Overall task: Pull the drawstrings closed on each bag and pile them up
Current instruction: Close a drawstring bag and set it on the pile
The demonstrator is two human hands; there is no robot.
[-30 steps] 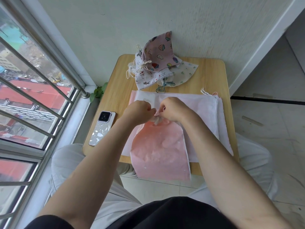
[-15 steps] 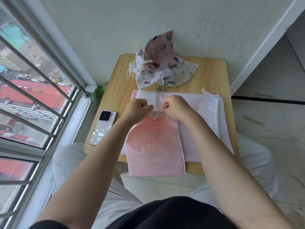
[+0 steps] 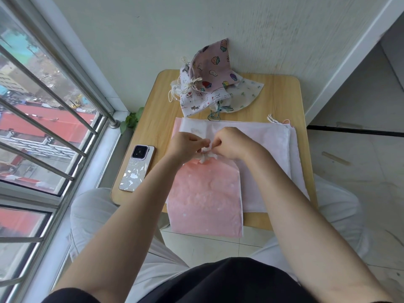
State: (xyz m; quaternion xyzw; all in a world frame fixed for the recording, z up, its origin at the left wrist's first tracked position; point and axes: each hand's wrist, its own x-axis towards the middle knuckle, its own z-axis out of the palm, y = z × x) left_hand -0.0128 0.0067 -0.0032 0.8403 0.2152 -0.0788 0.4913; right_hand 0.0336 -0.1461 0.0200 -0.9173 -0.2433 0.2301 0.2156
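A pink drawstring bag (image 3: 206, 197) lies flat in front of me, its bottom hanging over the near edge of the small wooden table (image 3: 282, 99). Its mouth is gathered into a bunch of white cord (image 3: 205, 155). My left hand (image 3: 187, 145) and my right hand (image 3: 231, 143) meet at that mouth, fingers pinched on the cord and gathered fabric. Under the pink bag lies a flat stack of white and pale pink bags (image 3: 269, 149). At the far edge, against the wall, sits a pile of printed bags (image 3: 214, 84) with their strings drawn.
A phone (image 3: 137, 169) lies at the table's left edge. A barred window (image 3: 54, 119) runs along the left. The wall (image 3: 175, 29) stands right behind the table. My knees in light trousers (image 3: 94, 213) flank the table, with tiled floor (image 3: 360, 171) to the right.
The pink bag has slid farther onto the table, away from me. Both hands have stayed at its mouth, which is now bunched tighter.
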